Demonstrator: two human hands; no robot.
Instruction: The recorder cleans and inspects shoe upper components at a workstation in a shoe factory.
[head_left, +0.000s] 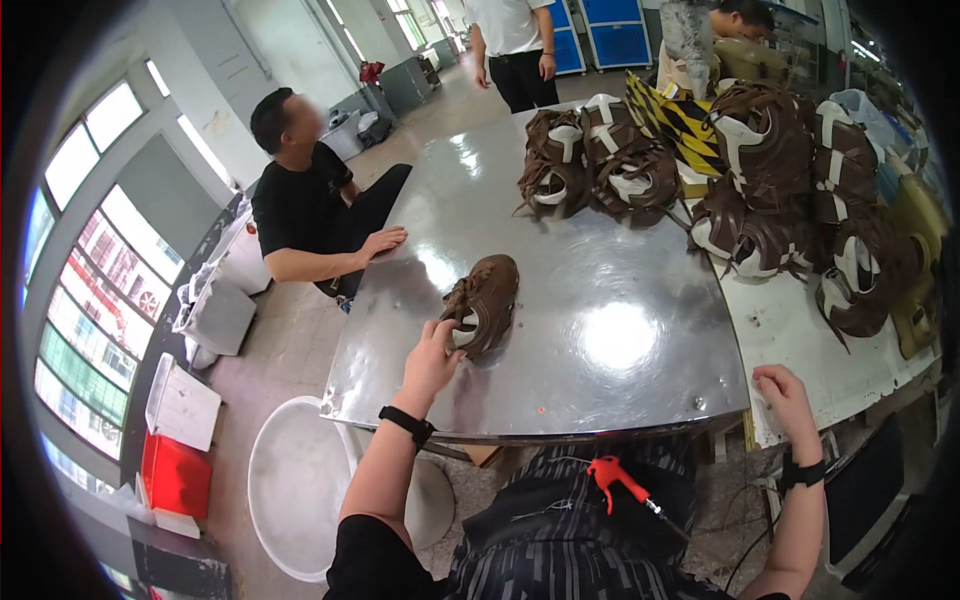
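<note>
A brown lace-up shoe (490, 300) rests on the shiny metal table (560, 370), its toe pointing away from me. My left hand (432, 362) grips the shoe at its heel opening, where a pale lining shows. Over the table's right front corner, my right hand (787, 400) hangs with its fingers curled in and nothing visible in them. A red air blow gun (615, 480) with a metal fitting and hose lies against my dark striped apron (560, 530).
Several brown shoes (600, 160) stand at the table's far side, with more (765, 190) piled on a white side table (790, 350). A seated person (310, 200) rests a hand on the left edge. A white round tub (300, 490) stands below left. Another person (512, 45) stands beyond.
</note>
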